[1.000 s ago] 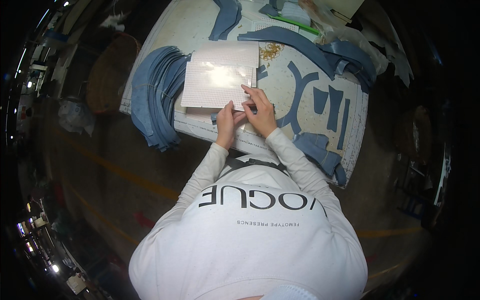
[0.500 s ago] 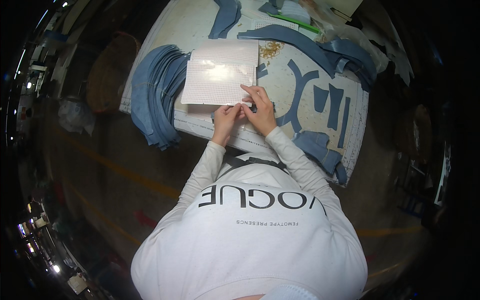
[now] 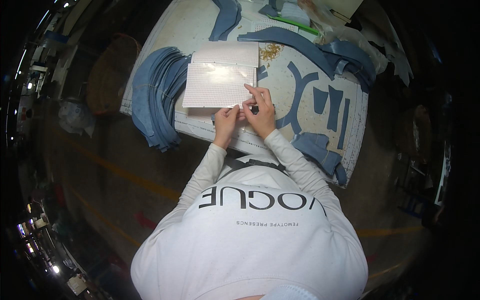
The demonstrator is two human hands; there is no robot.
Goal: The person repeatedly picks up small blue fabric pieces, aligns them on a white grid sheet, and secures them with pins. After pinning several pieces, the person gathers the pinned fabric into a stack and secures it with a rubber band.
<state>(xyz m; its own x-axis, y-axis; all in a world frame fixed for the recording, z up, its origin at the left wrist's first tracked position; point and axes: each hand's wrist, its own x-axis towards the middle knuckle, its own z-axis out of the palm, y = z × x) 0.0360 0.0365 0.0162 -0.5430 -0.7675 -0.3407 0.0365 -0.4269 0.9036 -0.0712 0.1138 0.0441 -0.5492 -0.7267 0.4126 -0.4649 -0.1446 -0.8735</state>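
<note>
A white sheet with a fine printed grid (image 3: 215,82), like a sheet of small labels, lies tilted toward me at the table's front and shines with glare. My left hand (image 3: 226,125) pinches its lower edge between thumb and fingers. Close beside it, my right hand (image 3: 261,114) has thumb and fingers closed at the lower right corner, with one finger stretched over the sheet's face. Whether a single label is between the fingertips is too small to tell. Behind lies another gridded sheet (image 3: 225,50). A dark bit partly shows under my right hand.
A fanned, tied stack of blue cut pieces (image 3: 155,100) lies left. Blue curved strips (image 3: 290,42), a Y-shaped piece (image 3: 299,90) and small flat pieces (image 3: 335,107) spread right. Yellow rubber bands (image 3: 270,51) lie behind. A blue bundle (image 3: 320,150) sits at the table's (image 3: 352,140) front right.
The gridded sheet's lower edge has come slightly nearer to me. Both hands have shifted a little, still together at that edge.
</note>
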